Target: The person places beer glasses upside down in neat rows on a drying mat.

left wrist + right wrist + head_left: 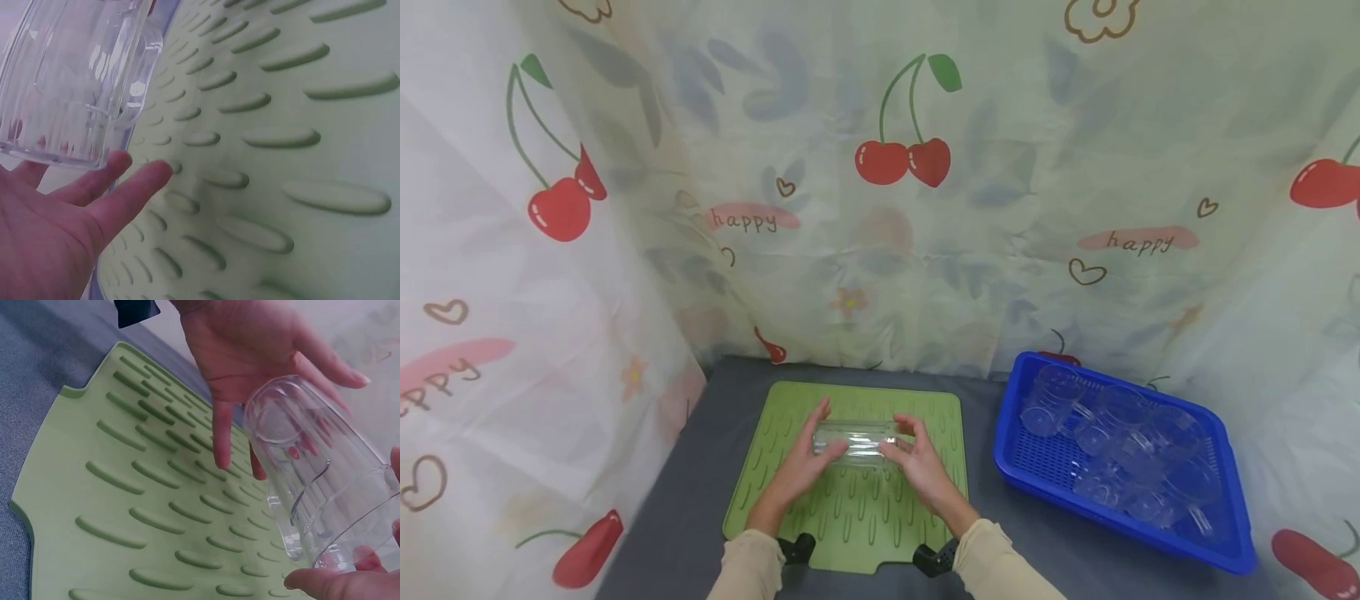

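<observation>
A clear glass mug lies sideways in the air above a green draining mat, its handle towards the mat in both wrist views. My right hand grips the mug at its mouth end, the thumb along the rim and fingertips on the far side. At the base end is my left hand. Its fingers are straight and spread, and the mug's base stands close over the palm in the left wrist view.
To the right, a blue plastic basket holds several clear glass mugs. Mat and basket lie on a dark grey tabletop. Cherry-printed curtains stand behind and at both sides.
</observation>
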`<state>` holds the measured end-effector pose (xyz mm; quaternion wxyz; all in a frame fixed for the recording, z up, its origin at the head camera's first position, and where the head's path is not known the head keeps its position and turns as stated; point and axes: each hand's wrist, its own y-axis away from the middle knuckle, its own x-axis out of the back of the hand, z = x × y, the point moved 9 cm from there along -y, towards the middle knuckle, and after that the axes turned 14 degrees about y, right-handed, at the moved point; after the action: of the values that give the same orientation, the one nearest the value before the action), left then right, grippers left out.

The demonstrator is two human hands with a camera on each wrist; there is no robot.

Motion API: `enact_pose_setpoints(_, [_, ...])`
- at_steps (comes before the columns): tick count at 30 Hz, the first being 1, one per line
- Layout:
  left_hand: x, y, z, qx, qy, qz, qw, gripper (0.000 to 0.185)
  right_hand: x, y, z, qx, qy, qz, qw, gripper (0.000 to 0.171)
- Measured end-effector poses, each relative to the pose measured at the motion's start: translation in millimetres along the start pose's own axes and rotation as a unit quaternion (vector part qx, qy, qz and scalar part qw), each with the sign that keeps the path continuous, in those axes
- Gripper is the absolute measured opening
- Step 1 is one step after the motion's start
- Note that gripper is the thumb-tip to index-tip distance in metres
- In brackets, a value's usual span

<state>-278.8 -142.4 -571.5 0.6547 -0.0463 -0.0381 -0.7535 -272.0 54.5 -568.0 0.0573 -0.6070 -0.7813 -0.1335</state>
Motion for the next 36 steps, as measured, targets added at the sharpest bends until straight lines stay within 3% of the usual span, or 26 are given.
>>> enact_pose_setpoints(8, [-4.8,-1.0,1.1,0.02,0.052,-0.003,0.9984,0.097,-2,0,2,0.002,0.009,-0.012,1.0,0.063])
enact_pose_setpoints(13, [-4.3,0.1,1.8,0.009,0.015,-0.001,0.9999,0.098,-3,3,6,-0.006,0.036,-0.02,0.999,0.066])
enact_pose_setpoints(23, [-2.5,0.1,7.4,-0.012,0.021,0.02,0.9995,0.087,-4,7,7,-0.002,0.049,-0.032,0.998,0.069])
enact_pose_setpoints(30, [-3.8,-2.4,11.4,-0.007,0.076,0.026,0.9967,0.077,-3,6,9,0.007,0.063,-0.04,0.997,0.072])
enact_pose_setpoints(36, [3.3,-4.6,21.8,-0.037,0.083,0.049,0.9946,0.067,-4,10,11,0.011,0.093,-0.046,0.995,0.07])
